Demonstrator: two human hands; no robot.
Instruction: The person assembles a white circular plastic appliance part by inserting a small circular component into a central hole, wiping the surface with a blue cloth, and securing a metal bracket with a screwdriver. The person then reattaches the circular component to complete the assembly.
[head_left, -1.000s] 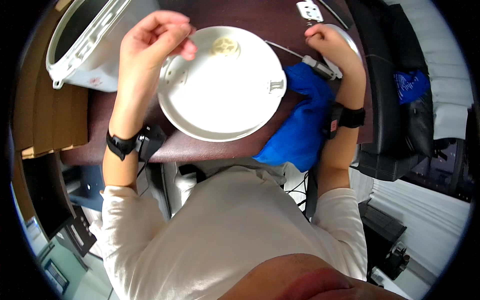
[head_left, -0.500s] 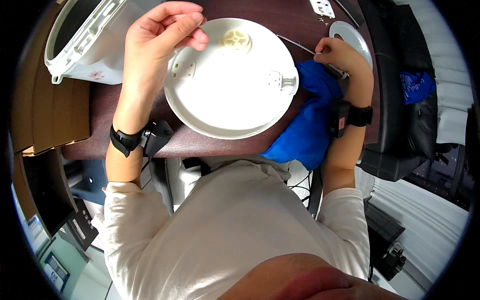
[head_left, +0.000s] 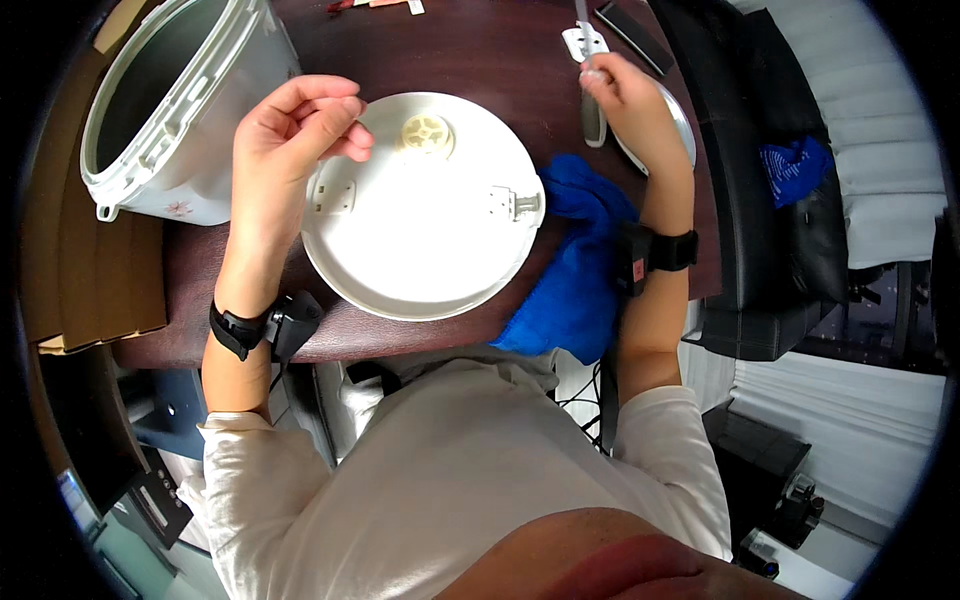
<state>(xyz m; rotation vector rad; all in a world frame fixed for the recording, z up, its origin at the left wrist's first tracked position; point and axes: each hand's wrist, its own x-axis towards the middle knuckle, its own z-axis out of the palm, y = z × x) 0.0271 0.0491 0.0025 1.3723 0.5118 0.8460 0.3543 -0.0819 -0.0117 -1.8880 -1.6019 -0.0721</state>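
Left hand over one white lid — right hand gripping one tool

**Plastic, metal, cloth and dark wood**

In front of me the round white lid looks like smooth moulded plastic with a soft sheen, its cream hub plastic too. The rice cooker body beside it shows glossy white plastic outside and a dull grey metal lining. The table reads as dark polished wood, faintly reflective. The blue cloth is matt and fuzzy. Under my right hand, the tool looks like grey metal, and the disc behind is shiny metal.
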